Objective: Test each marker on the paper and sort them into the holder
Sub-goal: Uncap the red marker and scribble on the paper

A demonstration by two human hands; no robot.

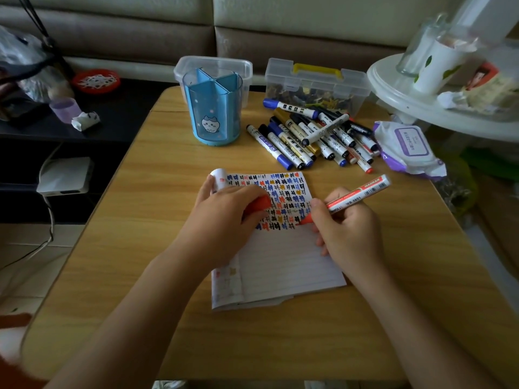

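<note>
My right hand grips an uncapped red marker, its tip touching the lined paper at the lower edge of several rows of coloured test marks. My left hand rests on the paper's left side and holds the marker's red cap. A blue divided holder with a cat picture stands at the back of the table, with no markers visible in it. To its right lies a pile of several capped markers, blue, black, gold and red.
Behind the holder stands a clear tub, and a clear case with a yellow handle sits behind the pile. A pack of wet wipes lies at the table's right edge. A white round stand crowds the right.
</note>
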